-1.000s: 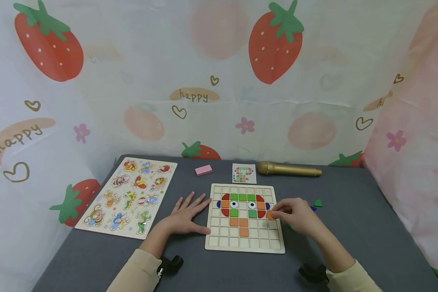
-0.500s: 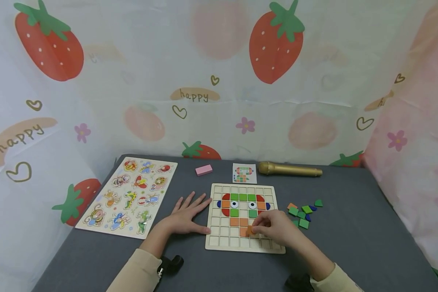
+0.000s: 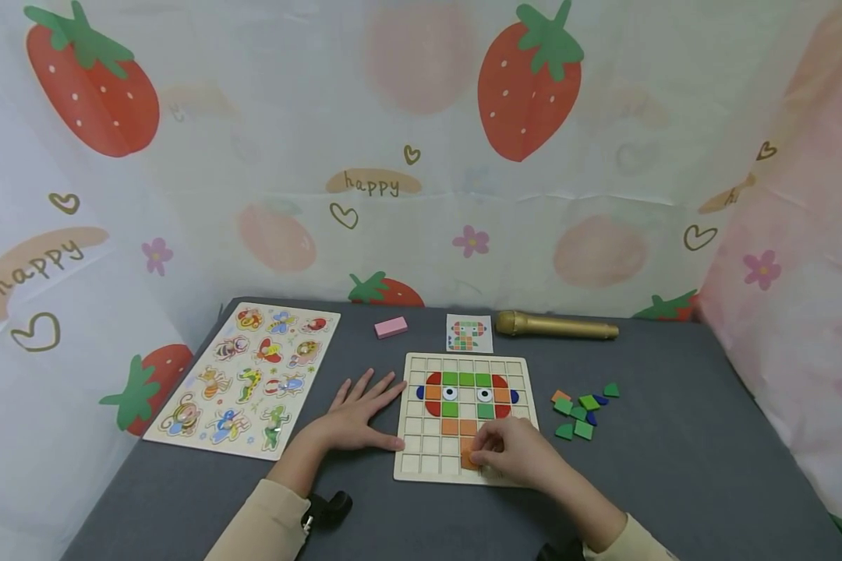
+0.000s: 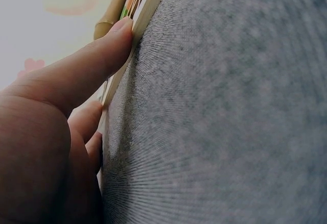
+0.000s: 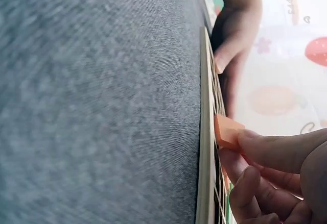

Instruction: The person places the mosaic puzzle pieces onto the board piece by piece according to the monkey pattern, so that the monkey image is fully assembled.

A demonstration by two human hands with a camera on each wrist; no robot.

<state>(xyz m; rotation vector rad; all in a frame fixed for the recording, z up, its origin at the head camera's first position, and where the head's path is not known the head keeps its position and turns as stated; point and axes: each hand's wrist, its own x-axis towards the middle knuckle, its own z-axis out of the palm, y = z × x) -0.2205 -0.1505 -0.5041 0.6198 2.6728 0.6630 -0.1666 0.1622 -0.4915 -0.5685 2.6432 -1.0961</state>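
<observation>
My right hand (image 3: 515, 450) pinches an orange square tile (image 5: 228, 132) between thumb and fingers, tilted with one edge at the wooden grid board (image 3: 421, 466). It is low in the grid, just below a column of orange tiles (image 3: 450, 426). Higher on the board, red, green, orange and blue pieces with two eye tiles (image 3: 485, 395) form a face-like pattern. My left hand (image 3: 351, 417) lies flat with fingers spread at the board's left side. In the left wrist view its thumb (image 4: 110, 48) touches the board's edge.
Loose green, blue and orange pieces (image 3: 584, 429) lie right of the board. Behind it are a small pattern card (image 3: 469, 333), a gold microphone-shaped object (image 3: 557, 325) and a pink block (image 3: 390, 327). An insect picture board (image 3: 249, 382) lies at the left.
My right hand has brought the orange tile from the board's right edge leftward and down to the lower middle, uncovering the loose pieces. The left hand has stayed in place.
</observation>
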